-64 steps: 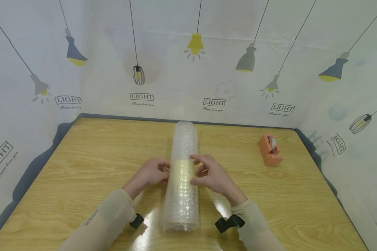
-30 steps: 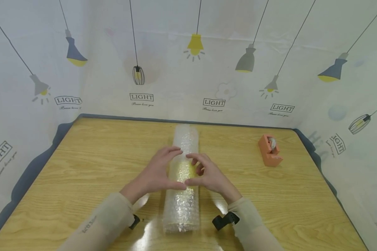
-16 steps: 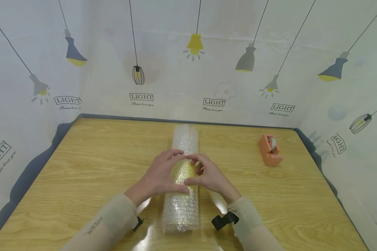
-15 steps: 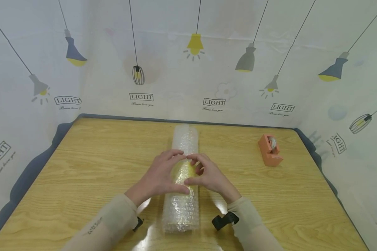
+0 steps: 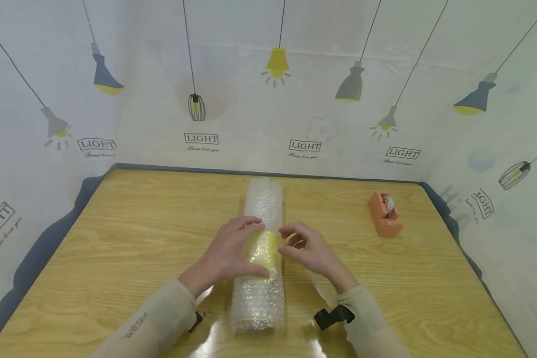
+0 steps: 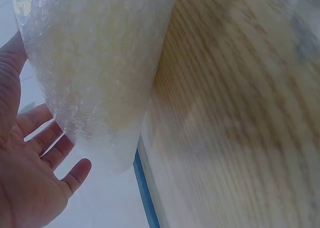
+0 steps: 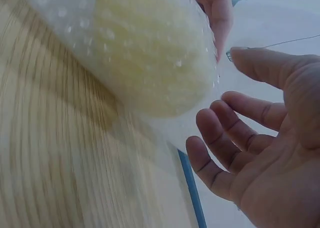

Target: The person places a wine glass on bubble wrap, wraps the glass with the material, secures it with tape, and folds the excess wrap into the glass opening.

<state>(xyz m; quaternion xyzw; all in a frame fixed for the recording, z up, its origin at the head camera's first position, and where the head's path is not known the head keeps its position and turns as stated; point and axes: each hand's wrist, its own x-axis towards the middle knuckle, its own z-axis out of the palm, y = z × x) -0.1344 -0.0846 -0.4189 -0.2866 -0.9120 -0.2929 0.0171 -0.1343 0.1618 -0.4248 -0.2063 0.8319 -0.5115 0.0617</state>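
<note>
One bubble-wrap roll (image 5: 265, 253), yellow showing through, lies front to back on the bench (image 5: 138, 223), far end near the bench's back edge; left hand (image 5: 227, 251) spread wide, resting against the roll without gripping; right hand (image 5: 311, 249) half-curled just beside it, holding nothing; orange tape dispenser (image 5: 384, 219) near the back right corner.

I count one roll (image 5: 265, 248), with my left hand (image 5: 225, 253) at its nine o'clock and right hand (image 5: 315, 252) at three, two hands in all. I wear two straps (image 5: 334, 316), one each side. One table (image 5: 138, 214) bears one dispenser (image 5: 382, 219) at the roll's two o'clock; eight whole printed lamps (image 5: 278, 59) run from ten to two.
</note>
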